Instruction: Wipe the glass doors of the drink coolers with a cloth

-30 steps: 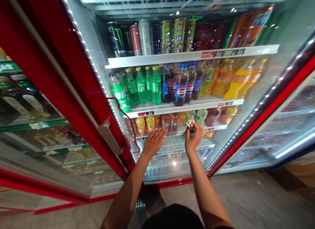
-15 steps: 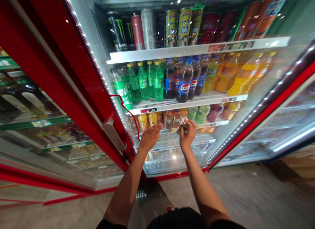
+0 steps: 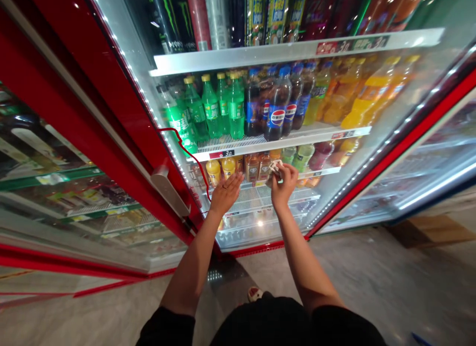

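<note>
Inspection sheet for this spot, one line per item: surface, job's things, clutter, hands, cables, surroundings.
Surface: glass fridge door with a red frame, shelves of drinks behind it.
Job's things: small crumpled scrap, paper or cloth, cannot tell which, pinched in the right hand; cola bottles on the shelf above it.
Clutter: flat cardboard on the floor, far right.
Hands: left hand open, fingers spread, right of the grey door handle; contact with the glass cannot be told. Right hand shut on the scrap.
Cables: red cord along the door's left side.
Surroundings: neighbouring drinks fridge on the left, pale floor below.
</note>
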The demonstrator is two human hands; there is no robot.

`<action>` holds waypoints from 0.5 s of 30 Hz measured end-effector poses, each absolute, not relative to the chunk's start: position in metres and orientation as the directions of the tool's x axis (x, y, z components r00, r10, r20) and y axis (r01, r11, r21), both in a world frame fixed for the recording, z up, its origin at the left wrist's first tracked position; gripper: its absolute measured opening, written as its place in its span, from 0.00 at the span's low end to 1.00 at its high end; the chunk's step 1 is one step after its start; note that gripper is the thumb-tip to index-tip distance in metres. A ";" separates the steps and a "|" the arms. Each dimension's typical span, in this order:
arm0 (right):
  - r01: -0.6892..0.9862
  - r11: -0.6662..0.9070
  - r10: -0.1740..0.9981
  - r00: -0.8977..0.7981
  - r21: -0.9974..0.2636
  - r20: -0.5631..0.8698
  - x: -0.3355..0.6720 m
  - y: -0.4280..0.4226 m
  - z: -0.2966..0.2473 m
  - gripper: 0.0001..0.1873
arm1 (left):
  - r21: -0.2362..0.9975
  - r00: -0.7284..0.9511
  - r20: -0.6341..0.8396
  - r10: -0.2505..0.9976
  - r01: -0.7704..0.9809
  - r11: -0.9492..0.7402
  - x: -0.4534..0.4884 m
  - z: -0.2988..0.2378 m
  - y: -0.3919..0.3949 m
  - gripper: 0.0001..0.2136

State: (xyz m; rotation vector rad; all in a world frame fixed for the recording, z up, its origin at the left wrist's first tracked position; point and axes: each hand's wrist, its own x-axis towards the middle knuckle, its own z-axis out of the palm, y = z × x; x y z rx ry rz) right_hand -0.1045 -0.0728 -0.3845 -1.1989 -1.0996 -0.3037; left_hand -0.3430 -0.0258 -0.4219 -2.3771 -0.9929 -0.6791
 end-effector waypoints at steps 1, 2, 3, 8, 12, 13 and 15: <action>0.703 0.413 0.371 0.450 -0.578 0.812 -0.108 -0.073 -0.384 0.18 | -0.227 0.613 0.603 0.511 0.745 -0.627 -0.343 -0.422 -0.026 0.37; 0.701 0.427 0.405 0.417 -0.572 0.814 -0.112 -0.074 -0.386 0.18 | -0.224 0.612 0.604 0.511 0.745 -0.628 -0.342 -0.421 -0.026 0.37; 0.698 0.432 0.434 0.395 -0.571 0.810 -0.116 -0.075 -0.388 0.17 | -0.222 0.611 0.603 0.512 0.745 -0.629 -0.342 -0.421 -0.027 0.36; 0.693 0.363 0.453 0.454 -0.623 0.768 -0.119 -0.083 -0.396 0.16 | -0.203 0.622 0.557 0.550 0.745 -0.636 -0.342 -0.416 -0.029 0.38; 0.677 0.390 0.402 0.484 -0.624 0.777 -0.122 -0.078 -0.387 0.17 | -0.190 0.627 0.530 0.571 0.744 -0.640 -0.342 -0.410 -0.031 0.36; 0.676 0.408 0.411 0.465 -0.614 0.784 -0.124 -0.077 -0.386 0.17 | -0.186 0.627 0.527 0.573 0.743 -0.643 -0.342 -0.408 -0.032 0.36; 0.676 0.437 0.446 0.411 -0.594 0.795 -0.127 -0.076 -0.386 0.18 | -0.177 0.624 0.527 0.577 0.745 -0.644 -0.342 -0.407 -0.036 0.37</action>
